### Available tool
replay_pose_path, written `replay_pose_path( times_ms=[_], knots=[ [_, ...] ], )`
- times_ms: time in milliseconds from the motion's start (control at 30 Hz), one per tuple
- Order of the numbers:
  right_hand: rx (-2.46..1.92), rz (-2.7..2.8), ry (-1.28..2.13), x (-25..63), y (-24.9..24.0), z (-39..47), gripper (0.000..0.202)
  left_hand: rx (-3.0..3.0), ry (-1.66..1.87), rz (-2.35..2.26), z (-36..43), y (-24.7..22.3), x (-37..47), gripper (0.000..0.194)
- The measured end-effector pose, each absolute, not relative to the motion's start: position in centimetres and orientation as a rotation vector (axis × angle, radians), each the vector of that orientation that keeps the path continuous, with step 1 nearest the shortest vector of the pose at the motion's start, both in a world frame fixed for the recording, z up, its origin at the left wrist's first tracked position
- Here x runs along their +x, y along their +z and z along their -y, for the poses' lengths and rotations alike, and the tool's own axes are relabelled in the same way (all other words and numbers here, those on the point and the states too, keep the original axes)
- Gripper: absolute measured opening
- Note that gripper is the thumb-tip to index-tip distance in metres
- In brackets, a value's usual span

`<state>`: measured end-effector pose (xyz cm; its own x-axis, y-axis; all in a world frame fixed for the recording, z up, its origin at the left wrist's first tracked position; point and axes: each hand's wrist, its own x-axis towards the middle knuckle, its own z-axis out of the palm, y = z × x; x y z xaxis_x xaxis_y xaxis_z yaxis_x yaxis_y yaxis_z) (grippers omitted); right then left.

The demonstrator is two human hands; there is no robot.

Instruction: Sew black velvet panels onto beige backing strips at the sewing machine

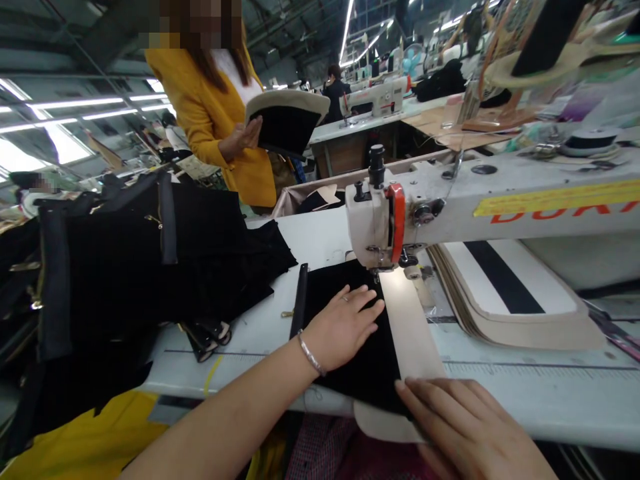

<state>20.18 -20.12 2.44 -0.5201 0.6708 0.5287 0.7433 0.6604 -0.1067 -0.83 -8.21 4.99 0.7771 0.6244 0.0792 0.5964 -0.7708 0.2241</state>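
A black fabric piece (363,353) lies over a cream panel (413,327) beneath the head of a white sewing machine (373,223). My left hand (345,325) rests flat on the black fabric with its fingers spread, just in front of the needle area. At the near edge of both layers is my right hand (465,420), its fingers stretched out over the cream panel and the fabric's corner. A dark zipper strip (299,300) with a metal pull runs along the fabric's left side. The panel's rounded end hangs over the table edge.
Black pieces with zippers (200,247) are heaped at the left. A stack of cream panels (530,287), the top one with a black stripe, lies right of the needle. Across the table stands a person in a yellow jacket (200,107), holding a cream and black piece (287,120).
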Motion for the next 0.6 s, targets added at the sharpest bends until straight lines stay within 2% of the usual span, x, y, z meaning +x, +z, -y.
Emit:
replay_pose_path(
  times_ms=[100, 233, 333, 600],
  knots=[
    [-1.098, 2.342, -0.168, 20.5, 2.5, 20.5, 0.034, 2.707, 0.227, -0.741, 12.1, 5.5, -1.8, 0.035],
    [-1.087, 2.423, -0.107, 21.5, 1.8, 21.0, 0.039, 2.672, 0.458, -0.665, 15.9, 4.2, -2.9, 0.024],
    [-1.064, 2.461, -0.053, 21.8, 1.5, 21.2, 0.041, 2.67, 0.613, -0.668, 16.4, 3.1, -3.0, 0.021],
    [-1.035, 2.471, -0.109, 21.6, 1.9, 21.0, 0.039, 2.733, 0.723, -0.655, 16.1, 2.5, -2.5, 0.017]
  ],
)
